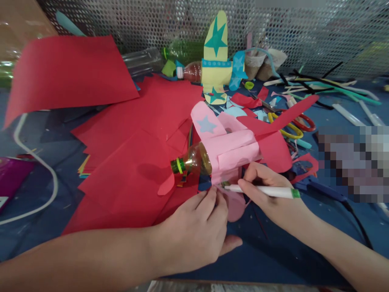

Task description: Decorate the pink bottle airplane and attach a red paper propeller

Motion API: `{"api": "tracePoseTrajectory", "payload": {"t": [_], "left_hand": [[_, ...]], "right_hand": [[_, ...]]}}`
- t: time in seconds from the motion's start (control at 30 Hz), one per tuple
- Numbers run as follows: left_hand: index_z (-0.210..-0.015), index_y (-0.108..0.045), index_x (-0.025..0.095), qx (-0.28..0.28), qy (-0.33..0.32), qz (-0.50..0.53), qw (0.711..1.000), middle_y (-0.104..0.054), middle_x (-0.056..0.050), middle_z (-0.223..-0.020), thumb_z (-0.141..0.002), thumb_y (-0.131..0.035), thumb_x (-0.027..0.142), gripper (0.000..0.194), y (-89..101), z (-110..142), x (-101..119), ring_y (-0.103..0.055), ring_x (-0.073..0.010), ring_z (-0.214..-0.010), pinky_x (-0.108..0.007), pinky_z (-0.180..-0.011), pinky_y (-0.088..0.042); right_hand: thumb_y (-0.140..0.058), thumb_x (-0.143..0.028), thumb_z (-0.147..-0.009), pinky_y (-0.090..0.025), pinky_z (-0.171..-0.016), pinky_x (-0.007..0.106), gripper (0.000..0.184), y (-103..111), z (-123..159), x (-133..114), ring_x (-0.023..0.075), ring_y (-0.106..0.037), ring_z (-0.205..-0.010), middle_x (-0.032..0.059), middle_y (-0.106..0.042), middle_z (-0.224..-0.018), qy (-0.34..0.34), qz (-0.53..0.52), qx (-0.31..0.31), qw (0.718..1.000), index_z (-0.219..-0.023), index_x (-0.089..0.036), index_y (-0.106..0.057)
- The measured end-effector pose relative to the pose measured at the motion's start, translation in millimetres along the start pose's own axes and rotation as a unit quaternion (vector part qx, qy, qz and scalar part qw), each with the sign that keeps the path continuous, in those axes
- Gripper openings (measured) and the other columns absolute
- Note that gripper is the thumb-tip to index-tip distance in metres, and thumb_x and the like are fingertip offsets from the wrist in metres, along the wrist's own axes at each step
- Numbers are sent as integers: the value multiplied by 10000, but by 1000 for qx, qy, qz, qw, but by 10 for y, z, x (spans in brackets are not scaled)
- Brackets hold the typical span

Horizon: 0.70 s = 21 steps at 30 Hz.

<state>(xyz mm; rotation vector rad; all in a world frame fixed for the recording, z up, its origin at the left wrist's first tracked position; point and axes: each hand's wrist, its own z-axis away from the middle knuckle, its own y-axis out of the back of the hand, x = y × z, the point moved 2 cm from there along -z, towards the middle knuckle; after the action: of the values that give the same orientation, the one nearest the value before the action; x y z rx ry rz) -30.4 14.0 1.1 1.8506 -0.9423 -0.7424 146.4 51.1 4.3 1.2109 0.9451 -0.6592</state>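
A plastic bottle wrapped in pink paper lies on its side, its green cap pointing left. Pink paper wings stick out from it, the upper one bearing a grey-blue star, and red paper fins are at its right end. My right hand grips a white marker with a green end; its tip touches or nearly touches the lower side of the bottle. My left hand has its fingers bent together against the bottle's lower edge and lower wing, fingertips partly hidden.
Red paper sheets spread over the left of the blue table. Behind stands a yellow paper-covered bottle craft with green stars. Scissors, paper scraps and pipe cleaners lie at right, near a blue glue gun with a black cord.
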Motion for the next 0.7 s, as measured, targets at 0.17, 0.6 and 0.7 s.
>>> {"api": "tracePoseTrajectory", "payload": {"t": [0.17, 0.6, 0.7], "left_hand": [[-914, -711, 81, 2, -3, -3, 1000, -687, -138, -1011, -937, -443, 436, 446, -15, 3, 2, -626, -280, -967, -342, -809, -499], [-910, -711, 72, 5, -4, 0, 1000, -688, -145, -1001, -947, -429, 423, 452, -10, 14, 7, -630, -293, -964, -351, -793, -502], [-898, -712, 75, 10, -4, -2, 1000, -690, -145, -993, -947, -431, 416, 445, -10, 13, 7, -634, -291, -956, -351, -790, -500]], "right_hand": [[-539, -226, -865, -275, -455, 223, 251, -3, -9, -9, 94, -324, -514, -73, -354, -587, -5, 5, -9, 1000, -663, -222, -390], [-553, -247, -871, -288, -465, 221, 244, -10, -1, 6, 94, -337, -520, -74, -366, -592, 3, -10, -4, 1000, -676, -223, -408], [-543, -238, -874, -294, -467, 221, 249, -10, 8, 11, 96, -342, -521, -72, -373, -592, 2, -10, -4, 1000, -670, -224, -401]]}}
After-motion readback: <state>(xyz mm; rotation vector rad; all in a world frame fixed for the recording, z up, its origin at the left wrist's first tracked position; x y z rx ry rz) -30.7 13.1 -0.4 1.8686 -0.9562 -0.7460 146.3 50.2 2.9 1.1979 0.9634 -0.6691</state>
